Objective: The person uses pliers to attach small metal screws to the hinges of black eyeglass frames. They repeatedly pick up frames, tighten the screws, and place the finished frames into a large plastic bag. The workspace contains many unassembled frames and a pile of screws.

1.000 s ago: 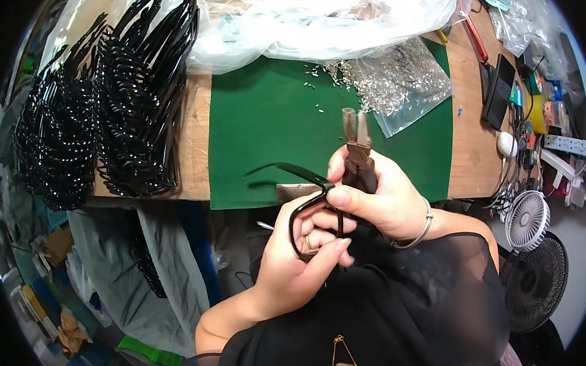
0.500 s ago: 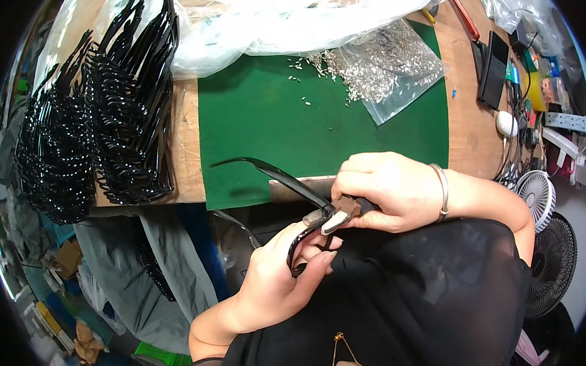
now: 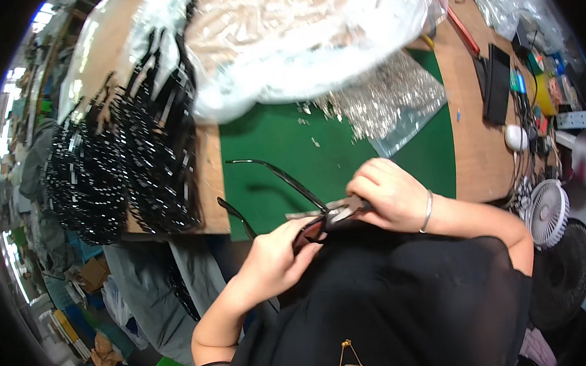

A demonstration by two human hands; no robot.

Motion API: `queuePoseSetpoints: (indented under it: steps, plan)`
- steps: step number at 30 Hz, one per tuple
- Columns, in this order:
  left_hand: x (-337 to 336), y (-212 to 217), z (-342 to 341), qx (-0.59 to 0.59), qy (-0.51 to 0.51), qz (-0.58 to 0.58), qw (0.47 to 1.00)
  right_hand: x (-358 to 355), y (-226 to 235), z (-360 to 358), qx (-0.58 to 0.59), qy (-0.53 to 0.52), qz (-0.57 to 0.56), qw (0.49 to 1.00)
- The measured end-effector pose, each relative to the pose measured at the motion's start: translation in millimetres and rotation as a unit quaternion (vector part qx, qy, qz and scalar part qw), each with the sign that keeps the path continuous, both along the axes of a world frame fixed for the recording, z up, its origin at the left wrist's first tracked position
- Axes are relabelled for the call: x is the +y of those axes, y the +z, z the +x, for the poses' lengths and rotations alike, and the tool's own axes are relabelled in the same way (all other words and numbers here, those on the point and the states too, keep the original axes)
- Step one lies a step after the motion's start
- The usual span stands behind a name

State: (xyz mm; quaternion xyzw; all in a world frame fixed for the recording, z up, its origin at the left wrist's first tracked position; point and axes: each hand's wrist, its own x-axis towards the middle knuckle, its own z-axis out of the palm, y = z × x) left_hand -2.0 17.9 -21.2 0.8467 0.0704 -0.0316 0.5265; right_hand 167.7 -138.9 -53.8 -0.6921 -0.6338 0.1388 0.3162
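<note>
Left hand (image 3: 274, 261) pinches the black glasses (image 3: 309, 233) by the front, at the green mat (image 3: 270, 134)'s near edge, arms pointing far left! Right hand (image 3: 391, 194) clasps the pliers (image 3: 349, 208), tips at the frame's corner; whether they bite, I can't tell. Silvery bits (image 3: 375, 107) lie beyond.

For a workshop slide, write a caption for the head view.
Left hand holding black-framed glasses, right hand holding pliers at one corner, by a green mat.

Black-framed glasses (image 3: 314, 231) near the rectangular green mat (image 3: 271, 132), partly hidden by the bare left hand (image 3: 275, 258); silvery slivers (image 3: 359, 117) on the mat, blurred.
</note>
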Motion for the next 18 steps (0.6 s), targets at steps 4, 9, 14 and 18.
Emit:
queuePoseSetpoints:
  steps: [4, 9, 14, 18]
  plan:
    - [41.7, -31.2, 23.9, 0.045, -0.051, 0.184, 0.981, -1.7, -10.5, 12.1, 0.172, -0.086, -0.058, 0.980]
    - [72.3, -17.4, 70.3, 0.106, -0.115, 0.182, 0.971, 3.3, -24.3, 20.7, 0.263, -0.099, -0.010, 0.960]
    - [174.6, -20.0, 263.1, -0.062, 0.123, 0.257, 0.956, 8.7, -27.5, 33.8, 0.296, -0.076, -0.057, 0.951]
    - [282.1, -75.5, 334.0, 0.121, 0.203, 0.478, 0.846, 0.1, -33.2, 43.3, 0.356, -0.028, -0.027, 0.934]
